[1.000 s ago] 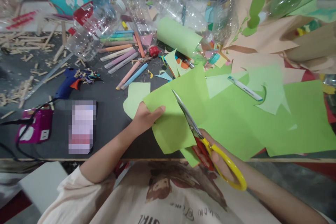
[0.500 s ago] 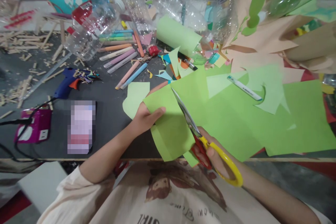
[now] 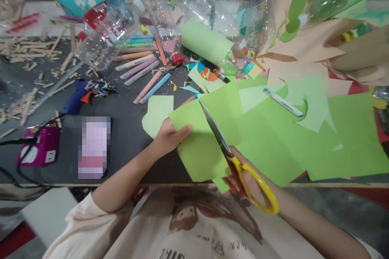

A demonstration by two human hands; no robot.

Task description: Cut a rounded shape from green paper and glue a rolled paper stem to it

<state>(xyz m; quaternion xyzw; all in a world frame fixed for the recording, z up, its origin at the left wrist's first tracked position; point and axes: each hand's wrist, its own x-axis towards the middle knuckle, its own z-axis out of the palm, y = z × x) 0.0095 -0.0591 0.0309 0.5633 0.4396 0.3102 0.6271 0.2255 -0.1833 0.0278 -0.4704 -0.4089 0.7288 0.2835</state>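
Note:
A folded or layered piece of bright green paper is pinched at its left edge by my left hand, thumb on top and fingers beneath. My right hand is closed on scissors with yellow and red handles. The scissor blades lie across the green paper, tips pointing up and left, and look nearly closed together. Under and right of my right hand spreads a larger green sheet. A pale green cut piece lies just beyond my left hand.
Markers, a wrapped bottle and clear bottles lie at the back. At the left are a blue glue gun, a phone, a magenta box and wood sticks. A white-green pen rests on the sheets.
The held green paper has shifted slightly right and its lower edge has moved up a little. A pale green scrap beyond it has dropped flatter. Both hands keep their hold.

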